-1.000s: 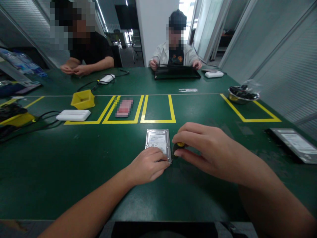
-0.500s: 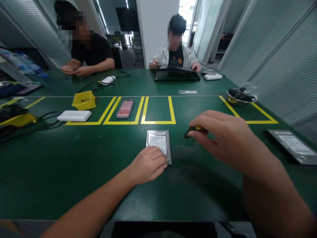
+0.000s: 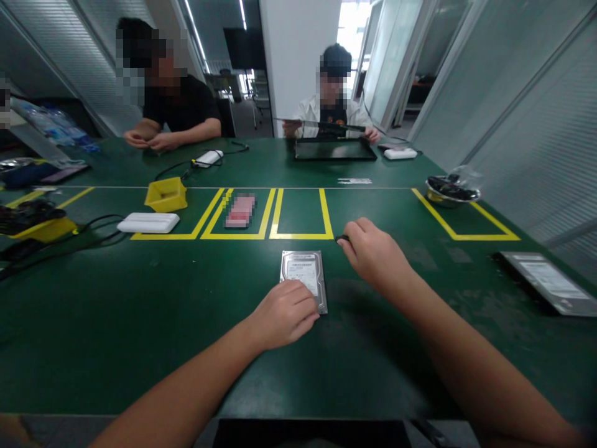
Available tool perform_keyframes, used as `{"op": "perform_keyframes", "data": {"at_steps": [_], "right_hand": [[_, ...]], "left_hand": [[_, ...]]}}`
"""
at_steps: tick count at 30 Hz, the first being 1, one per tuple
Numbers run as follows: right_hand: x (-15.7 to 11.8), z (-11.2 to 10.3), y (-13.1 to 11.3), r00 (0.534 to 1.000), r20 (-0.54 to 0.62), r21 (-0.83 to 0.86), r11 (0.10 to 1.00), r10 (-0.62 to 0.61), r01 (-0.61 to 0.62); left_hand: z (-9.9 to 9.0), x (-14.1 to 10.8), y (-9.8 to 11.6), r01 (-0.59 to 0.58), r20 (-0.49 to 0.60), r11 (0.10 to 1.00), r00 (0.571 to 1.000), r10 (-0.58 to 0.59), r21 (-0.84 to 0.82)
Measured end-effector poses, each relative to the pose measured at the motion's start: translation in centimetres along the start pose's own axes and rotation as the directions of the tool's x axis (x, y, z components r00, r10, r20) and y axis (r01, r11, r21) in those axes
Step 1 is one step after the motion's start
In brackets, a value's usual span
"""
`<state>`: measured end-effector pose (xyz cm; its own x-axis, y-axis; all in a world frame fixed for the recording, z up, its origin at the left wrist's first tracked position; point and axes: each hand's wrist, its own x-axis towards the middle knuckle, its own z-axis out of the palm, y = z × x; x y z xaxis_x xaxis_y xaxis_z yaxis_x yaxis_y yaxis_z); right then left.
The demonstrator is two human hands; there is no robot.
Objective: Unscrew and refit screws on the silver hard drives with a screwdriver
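A silver hard drive point(image 3: 303, 267) with a white label lies flat on the green table. My left hand point(image 3: 286, 314) rests over its near end, fingers curled down onto the drive and hiding that part. To the right of the drive's far end, my right hand point(image 3: 368, 249) is closed around a small screwdriver point(image 3: 342, 239). Only a dark piece of the tool shows past the fingers; its shaft and tip cannot be made out. The two hands are apart.
Yellow tape point(image 3: 303, 236) marks boxes across the table. A pink item point(image 3: 240, 210) lies in one. A yellow bin point(image 3: 166, 195) and white power strip point(image 3: 148, 223) stand left. A metal bowl point(image 3: 452, 191) and second drive point(image 3: 550, 283) are right. Two people sit opposite.
My right hand has moved left and away from me with the screwdriver, turning so that its handle is mostly covered. My left hand stays on the drive. The view has shifted slightly.
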<state>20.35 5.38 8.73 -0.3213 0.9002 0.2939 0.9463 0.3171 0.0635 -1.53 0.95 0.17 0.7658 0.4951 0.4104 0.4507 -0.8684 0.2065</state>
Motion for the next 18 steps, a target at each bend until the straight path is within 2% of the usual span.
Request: {"op": "perform_keyframes", "data": {"at_steps": [4,8,12,18], "right_hand": [[0.4,1.5,-0.3,1.000,0.025,0.000,1.000,0.015,-0.015],[0.5,3.1,-0.8,0.984,0.169,0.093,0.993,0.055,-0.071],[0.5,5.0,-1.0,0.968,0.250,0.155,0.985,0.037,-0.078],[1.6,6.5,-0.4,0.959,0.282,0.230,0.969,0.018,-0.086]], "left_hand": [[-0.5,0.0,-0.1,0.003,0.003,1.000,1.000,-0.003,-0.019],[-0.9,0.1,-0.2,0.013,0.006,0.999,1.000,-0.013,-0.034],[-1.2,0.1,-0.3,0.018,0.007,0.999,1.000,-0.018,-0.036],[-1.5,0.1,-0.5,0.011,-0.017,0.999,1.000,-0.012,-0.046]]}}
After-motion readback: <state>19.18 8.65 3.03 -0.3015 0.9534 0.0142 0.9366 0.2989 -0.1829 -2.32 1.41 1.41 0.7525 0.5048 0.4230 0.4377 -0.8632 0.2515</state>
